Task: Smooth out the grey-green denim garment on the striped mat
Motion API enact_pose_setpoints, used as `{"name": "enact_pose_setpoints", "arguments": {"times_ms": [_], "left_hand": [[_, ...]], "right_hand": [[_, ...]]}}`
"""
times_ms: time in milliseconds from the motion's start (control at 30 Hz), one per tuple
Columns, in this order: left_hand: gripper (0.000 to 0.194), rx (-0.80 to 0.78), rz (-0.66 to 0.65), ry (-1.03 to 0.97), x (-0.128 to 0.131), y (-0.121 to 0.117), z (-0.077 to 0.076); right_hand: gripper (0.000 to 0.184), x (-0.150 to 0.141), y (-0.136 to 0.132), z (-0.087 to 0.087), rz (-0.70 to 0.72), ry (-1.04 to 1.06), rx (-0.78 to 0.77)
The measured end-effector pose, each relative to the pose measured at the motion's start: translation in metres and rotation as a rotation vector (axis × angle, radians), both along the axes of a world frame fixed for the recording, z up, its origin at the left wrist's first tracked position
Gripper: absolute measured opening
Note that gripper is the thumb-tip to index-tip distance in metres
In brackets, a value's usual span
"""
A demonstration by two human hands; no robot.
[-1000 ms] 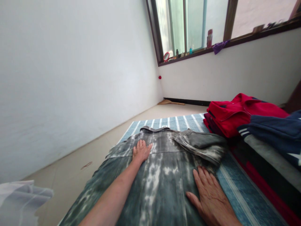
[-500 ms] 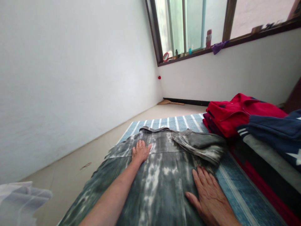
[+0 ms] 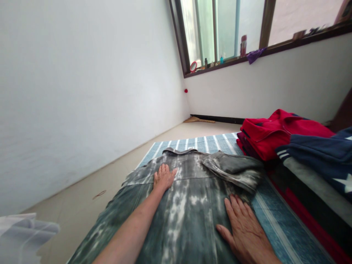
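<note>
A grey-green tie-dye jacket (image 3: 189, 205) lies spread with its back facing up and its collar (image 3: 180, 151) at the far end. My left hand (image 3: 164, 177) rests flat and open on the upper back, just below the collar. Lower down at the right side, my right hand (image 3: 244, 227) lies palm down on the cloth, fingers spread. The right sleeve (image 3: 233, 168) is folded back over the jacket's shoulder. Where the left sleeve lies, I cannot tell.
Beneath the jacket is a blue-and-white striped sheet (image 3: 217, 142). Stacked clothes stand to the right, including a red jacket (image 3: 286, 126) and a navy garment (image 3: 316, 150). White cloth (image 3: 24, 238) shows at lower left. A wall (image 3: 96, 80) runs along the left.
</note>
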State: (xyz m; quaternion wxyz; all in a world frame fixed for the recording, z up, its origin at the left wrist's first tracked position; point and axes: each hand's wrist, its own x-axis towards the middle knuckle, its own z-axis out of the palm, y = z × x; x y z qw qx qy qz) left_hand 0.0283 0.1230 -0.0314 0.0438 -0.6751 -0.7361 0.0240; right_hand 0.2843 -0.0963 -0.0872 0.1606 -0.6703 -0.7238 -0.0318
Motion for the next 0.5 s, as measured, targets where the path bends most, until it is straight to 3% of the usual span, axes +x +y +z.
{"name": "enact_pose_setpoints", "arguments": {"times_ms": [500], "left_hand": [[0.073,0.001,0.007,-0.008,0.0006,-0.0005,0.0002]], "right_hand": [[0.073,-0.0003,-0.0005,-0.0002,-0.008,0.016,-0.006]]}}
